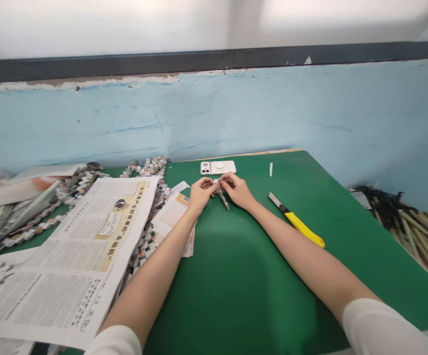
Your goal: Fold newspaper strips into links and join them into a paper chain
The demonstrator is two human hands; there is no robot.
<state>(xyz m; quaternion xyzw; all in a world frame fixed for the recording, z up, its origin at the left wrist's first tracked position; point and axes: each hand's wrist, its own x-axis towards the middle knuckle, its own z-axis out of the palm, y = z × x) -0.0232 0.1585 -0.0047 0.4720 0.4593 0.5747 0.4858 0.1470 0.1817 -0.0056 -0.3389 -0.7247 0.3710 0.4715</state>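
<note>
My left hand (202,194) and my right hand (237,190) meet above the green table, fingertips pinched together. Between them is a small folded-paper chain (223,199), whose pointed lower end hangs toward me. My fingers cover its upper part, so its folds there are hidden. Just beyond my hands lies a white phone (217,167) with a round disc on its back. To the right of my right hand rests a knife with a yellow handle (304,229), its blade pointing away to the left. Cut paper sheets (171,217) lie beside my left forearm.
On the left, a large newspaper (84,246) covers part of long folded-paper chains (154,166). A white paper strip (271,169) lies at the back of the green table (236,286). A blue wall (273,108) stands behind. Several sticks (420,231) are piled beyond the right edge.
</note>
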